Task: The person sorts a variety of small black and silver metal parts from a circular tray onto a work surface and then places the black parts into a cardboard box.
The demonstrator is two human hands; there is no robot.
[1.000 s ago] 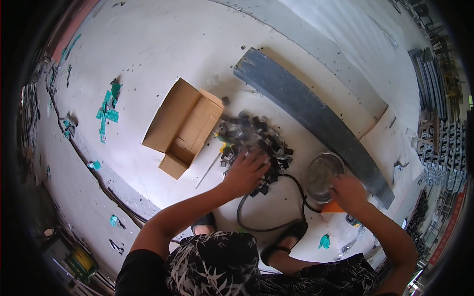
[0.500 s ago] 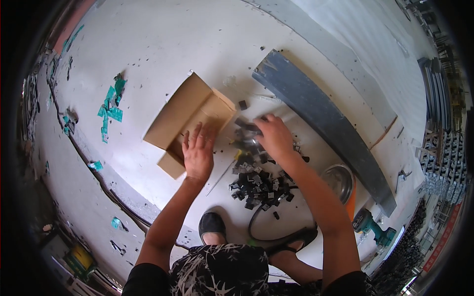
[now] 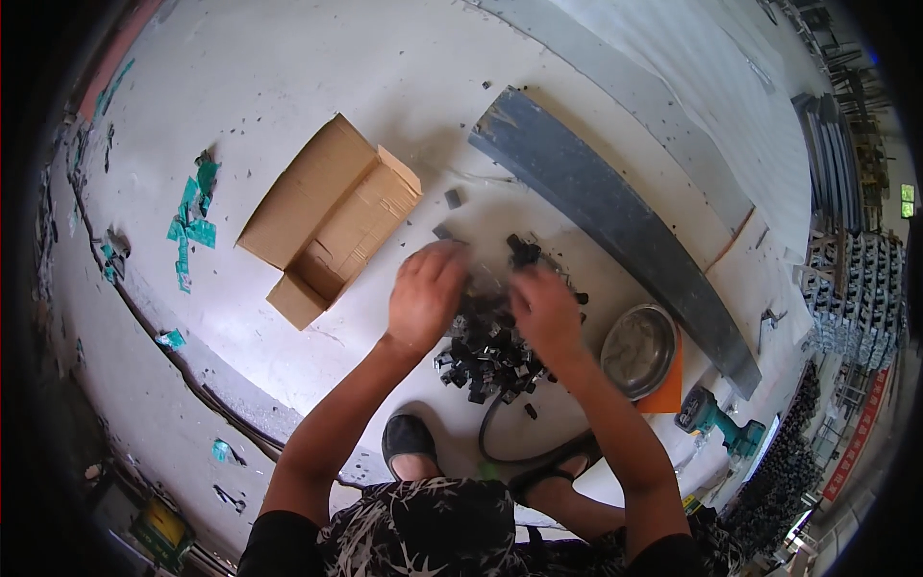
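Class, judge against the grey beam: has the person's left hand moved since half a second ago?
Yes. Against the long grey beam, the left hand has moved rightward, nearer to it, and is now beside the pile of black pieces.

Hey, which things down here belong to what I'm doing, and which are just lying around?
Likely part of the work:
pile of small black parts, with your left hand and right hand at it
open cardboard box, perhaps
round metal bowl, perhaps

Apparently just lying about:
teal cordless drill
green tape scraps
long grey beam
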